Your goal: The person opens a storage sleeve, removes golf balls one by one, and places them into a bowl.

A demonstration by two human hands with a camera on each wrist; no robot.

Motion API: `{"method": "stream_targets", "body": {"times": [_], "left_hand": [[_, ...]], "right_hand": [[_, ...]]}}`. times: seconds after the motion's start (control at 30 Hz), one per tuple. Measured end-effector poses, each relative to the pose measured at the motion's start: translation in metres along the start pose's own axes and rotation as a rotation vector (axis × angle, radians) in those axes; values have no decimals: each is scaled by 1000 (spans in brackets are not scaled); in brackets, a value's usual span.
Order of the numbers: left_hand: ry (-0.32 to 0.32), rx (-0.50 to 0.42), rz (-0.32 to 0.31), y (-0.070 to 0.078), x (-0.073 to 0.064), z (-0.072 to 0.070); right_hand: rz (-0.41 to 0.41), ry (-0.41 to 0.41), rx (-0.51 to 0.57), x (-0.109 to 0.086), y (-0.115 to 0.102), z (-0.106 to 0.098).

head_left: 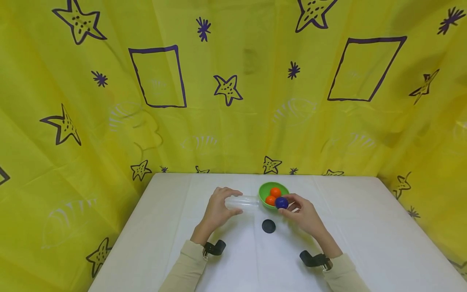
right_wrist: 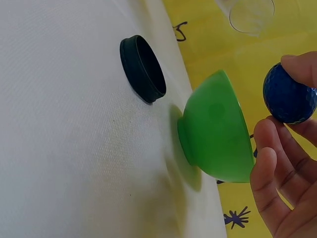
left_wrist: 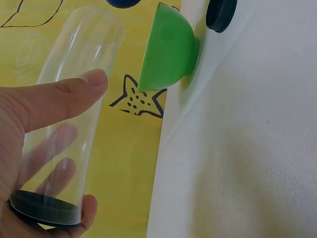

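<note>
My left hand grips a clear plastic tube, fingers and thumb round its sides. A dark cap closes the tube's near end, while the other end is uncapped and points right. Between the thumb and fingers of my right hand is a dimpled blue golf ball, held beside the rim of a green bowl. Two orange balls, one farther back and one nearer, lie inside the bowl. In the head view the tube's open end overlaps the bowl's left rim.
A loose dark cap lies on the white table in front of the bowl, hollow side up. Behind the table hangs a yellow curtain printed with starfish and frames. Each wrist carries a black camera mount.
</note>
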State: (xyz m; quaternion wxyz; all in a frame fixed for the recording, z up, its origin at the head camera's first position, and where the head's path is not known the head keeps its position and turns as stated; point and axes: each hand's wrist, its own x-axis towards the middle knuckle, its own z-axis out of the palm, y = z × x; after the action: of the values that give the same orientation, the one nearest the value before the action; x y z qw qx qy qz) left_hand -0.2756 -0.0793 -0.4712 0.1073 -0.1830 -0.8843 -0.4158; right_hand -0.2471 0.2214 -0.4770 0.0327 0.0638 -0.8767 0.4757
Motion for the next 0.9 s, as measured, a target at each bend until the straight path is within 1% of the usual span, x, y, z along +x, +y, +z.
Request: {"method": "stream_targets", "body": {"times": [0.13, 0.47, 0.73, 0.9], "left_hand": [[-7, -5, -8, 1, -1, 0], [-9, -2, -4, 2, -1, -1], [-8, -16, 4, 1, -1, 0], [2, -6, 11, -1, 0, 1]], "right_hand": [[19, 0, -6, 0, -1, -2], [0, 34, 16, -1, 3, -8], [-7, 64, -7, 0, 5, -11], [-11, 84, -24, 2, 4, -12]]}}
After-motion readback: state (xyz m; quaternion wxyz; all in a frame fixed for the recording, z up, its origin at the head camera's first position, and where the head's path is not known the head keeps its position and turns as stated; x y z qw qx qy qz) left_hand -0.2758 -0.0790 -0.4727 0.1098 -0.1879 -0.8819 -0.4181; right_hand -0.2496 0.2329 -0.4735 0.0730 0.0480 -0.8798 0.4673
